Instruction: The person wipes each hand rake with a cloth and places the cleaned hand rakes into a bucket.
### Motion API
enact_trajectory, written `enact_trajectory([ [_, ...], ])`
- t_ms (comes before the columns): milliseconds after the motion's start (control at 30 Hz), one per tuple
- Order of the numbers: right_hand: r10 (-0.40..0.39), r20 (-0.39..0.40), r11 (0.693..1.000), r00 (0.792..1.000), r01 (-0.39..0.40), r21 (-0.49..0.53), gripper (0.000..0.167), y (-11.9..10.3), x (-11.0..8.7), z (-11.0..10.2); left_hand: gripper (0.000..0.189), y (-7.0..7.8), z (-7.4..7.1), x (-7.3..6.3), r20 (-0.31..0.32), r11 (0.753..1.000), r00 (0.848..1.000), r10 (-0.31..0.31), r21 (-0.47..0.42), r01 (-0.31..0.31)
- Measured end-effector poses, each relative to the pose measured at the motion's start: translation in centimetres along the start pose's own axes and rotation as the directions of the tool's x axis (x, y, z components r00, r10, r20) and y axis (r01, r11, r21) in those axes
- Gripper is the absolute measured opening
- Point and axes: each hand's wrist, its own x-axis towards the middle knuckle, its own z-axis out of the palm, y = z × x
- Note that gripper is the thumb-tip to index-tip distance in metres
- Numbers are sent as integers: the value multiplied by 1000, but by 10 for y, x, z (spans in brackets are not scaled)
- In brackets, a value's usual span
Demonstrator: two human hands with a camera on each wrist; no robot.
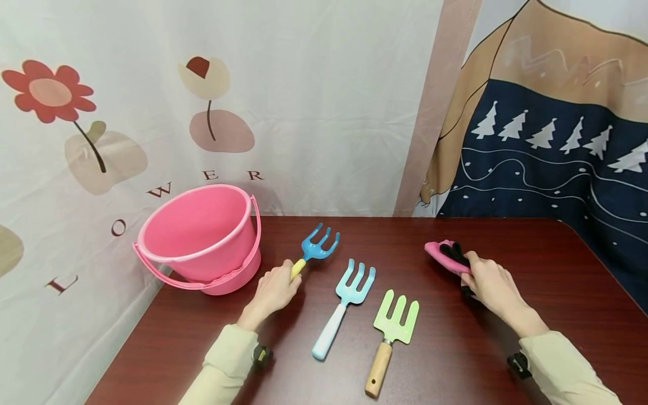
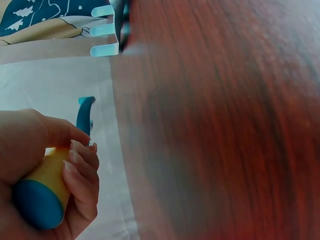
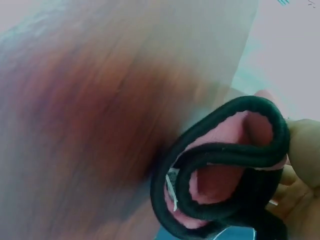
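My left hand (image 1: 277,288) grips the yellow handle of a blue hand fork (image 1: 318,245), its tines pointing away from me, beside the pink bucket (image 1: 248,236). In the left wrist view the fingers wrap round that handle, whose end cap (image 2: 37,205) is blue. On the right, my right hand (image 1: 493,284) holds pink fabric gloves (image 1: 445,257) with black trim. Seen from the right wrist, their black-edged cuff openings (image 3: 225,152) face the camera. Between the hands lie a light-blue hand fork (image 1: 349,292) and a green hand fork (image 1: 392,332) with a wooden handle.
The bucket stands at the table's back left, its handle hanging down in front. A printed curtain (image 1: 329,112) hangs behind the dark red-brown wooden table (image 1: 455,360). The table's right edge slants away beyond my right hand.
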Motion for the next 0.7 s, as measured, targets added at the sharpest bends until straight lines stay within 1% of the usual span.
enact_trajectory([
  [100,-21,-87,1000,996,22,17,29,-3,3,0,16,3,-1,0,-14,1000,999,29,-9,-30],
  [267,-40,-229,997,973,54,55,30,-16,11,-4,16,10,-3,0,-26,998,998,59,-18,-59],
  [367,-41,-304,993,952,72,91,32,-27,14,-9,16,14,-4,0,-39,996,996,86,-21,-87],
  [500,-62,-396,986,916,117,116,34,-39,19,-13,16,18,-4,0,-51,990,989,142,-17,-143],
  [600,-83,-437,981,896,151,123,35,-49,23,-16,16,23,-5,-1,-56,981,980,191,-4,-192],
  [700,-106,-465,975,879,183,124,36,-61,27,-19,17,28,-5,-1,-63,969,967,249,18,-248],
])
